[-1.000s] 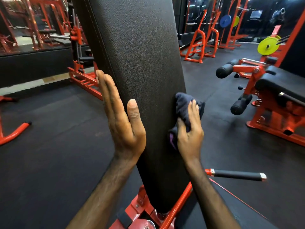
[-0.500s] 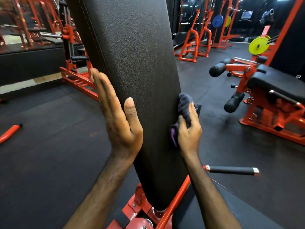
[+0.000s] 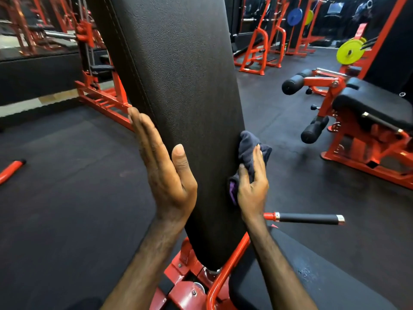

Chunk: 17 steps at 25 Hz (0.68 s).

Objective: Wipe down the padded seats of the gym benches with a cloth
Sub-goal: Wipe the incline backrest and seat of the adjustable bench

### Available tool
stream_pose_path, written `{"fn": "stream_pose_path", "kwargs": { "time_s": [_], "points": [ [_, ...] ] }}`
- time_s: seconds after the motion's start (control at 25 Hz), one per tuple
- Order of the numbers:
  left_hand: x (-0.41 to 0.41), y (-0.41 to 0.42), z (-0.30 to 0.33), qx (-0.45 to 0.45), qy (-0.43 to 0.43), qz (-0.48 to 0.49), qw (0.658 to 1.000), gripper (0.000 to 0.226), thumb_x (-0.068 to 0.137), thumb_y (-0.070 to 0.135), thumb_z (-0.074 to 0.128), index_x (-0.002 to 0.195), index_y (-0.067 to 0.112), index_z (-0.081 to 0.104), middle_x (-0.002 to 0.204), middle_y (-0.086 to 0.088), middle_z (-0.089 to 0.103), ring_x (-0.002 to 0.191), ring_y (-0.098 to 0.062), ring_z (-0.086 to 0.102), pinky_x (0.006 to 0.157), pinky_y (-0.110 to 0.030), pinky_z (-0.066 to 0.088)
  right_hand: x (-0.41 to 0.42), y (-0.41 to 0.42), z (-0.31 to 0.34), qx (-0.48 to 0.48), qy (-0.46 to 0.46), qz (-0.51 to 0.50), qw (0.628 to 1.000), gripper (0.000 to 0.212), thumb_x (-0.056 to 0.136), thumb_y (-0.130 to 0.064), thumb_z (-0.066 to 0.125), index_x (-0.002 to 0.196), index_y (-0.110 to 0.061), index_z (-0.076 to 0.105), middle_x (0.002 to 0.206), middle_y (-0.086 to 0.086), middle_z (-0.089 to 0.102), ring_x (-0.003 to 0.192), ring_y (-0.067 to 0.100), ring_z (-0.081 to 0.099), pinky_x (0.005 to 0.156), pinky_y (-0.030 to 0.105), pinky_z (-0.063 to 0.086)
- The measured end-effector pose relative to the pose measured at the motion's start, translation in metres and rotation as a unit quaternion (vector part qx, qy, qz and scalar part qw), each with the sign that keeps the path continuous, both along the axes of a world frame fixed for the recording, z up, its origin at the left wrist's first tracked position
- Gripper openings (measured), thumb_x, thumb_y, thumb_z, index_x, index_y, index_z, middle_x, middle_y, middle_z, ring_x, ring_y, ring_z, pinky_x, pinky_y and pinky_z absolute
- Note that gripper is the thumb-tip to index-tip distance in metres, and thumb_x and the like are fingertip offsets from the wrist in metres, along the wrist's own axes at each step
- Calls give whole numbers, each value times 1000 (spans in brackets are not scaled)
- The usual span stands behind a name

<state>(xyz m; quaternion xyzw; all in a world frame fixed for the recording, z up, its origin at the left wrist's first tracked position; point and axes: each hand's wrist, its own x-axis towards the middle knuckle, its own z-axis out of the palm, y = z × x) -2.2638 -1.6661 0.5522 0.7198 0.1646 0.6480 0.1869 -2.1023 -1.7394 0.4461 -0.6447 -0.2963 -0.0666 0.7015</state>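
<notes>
Head view is looking down at a raised black back pad (image 3: 178,97) standing nearly upright on its red bench frame (image 3: 225,274). The left hand (image 3: 166,173) is lying flat against the pad's left edge, fingers straight and together, thumb resting on the front face. The right hand (image 3: 252,186) is gripping a bunched dark cloth (image 3: 248,148) and pressing it against the pad's right edge. A black-gripped handle (image 3: 308,218) is sticking out just right of the right wrist. Another padded bench (image 3: 371,104) is sitting well apart at right.
</notes>
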Motion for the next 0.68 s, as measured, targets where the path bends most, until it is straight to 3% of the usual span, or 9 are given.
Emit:
{"fn": "stream_pose_path", "kwargs": {
  "time_s": [0.16,0.28,0.44,0.56,0.68],
  "points": [
    [1,-4,-6,-5,-2,-1,1000,63,106,2,41,158,-19,12,170,-40,6,163,-49,7,133,-55,12,-27,-39,-65,-21,55,2,998,63,102,8,61,160,-9,44,168,-5,41,159,11,30,131,53,25],
    [2,-2,-7,-3,-4,3,1000,63,106,2,41,158,-21,14,170,-40,7,163,-49,8,133,-58,13,-17,-27,-47,-16,84,-10,996,59,104,1,62,159,-11,46,166,-3,44,157,7,32,131,49,27],
    [2,-1,-7,-1,-3,5,1000,62,106,1,40,158,-20,12,170,-41,7,163,-50,7,133,-61,13,-24,-21,-35,-19,30,7,999,63,103,3,62,161,-9,42,169,-2,39,160,11,28,131,38,24],
    [3,-1,-9,-5,-5,4,1000,62,107,2,39,158,-21,14,170,-40,7,163,-49,8,134,-55,13,-62,-52,-75,-40,58,5,998,67,101,6,64,161,-11,41,169,-10,38,160,10,26,132,46,24],
    [2,-2,-10,-5,-6,9,1000,62,106,2,39,157,-23,15,170,-40,8,163,-49,8,133,-53,13,-70,-41,-57,-13,79,-10,997,62,101,-9,64,159,-15,43,166,-12,40,159,10,28,131,50,26]
  ]
}}
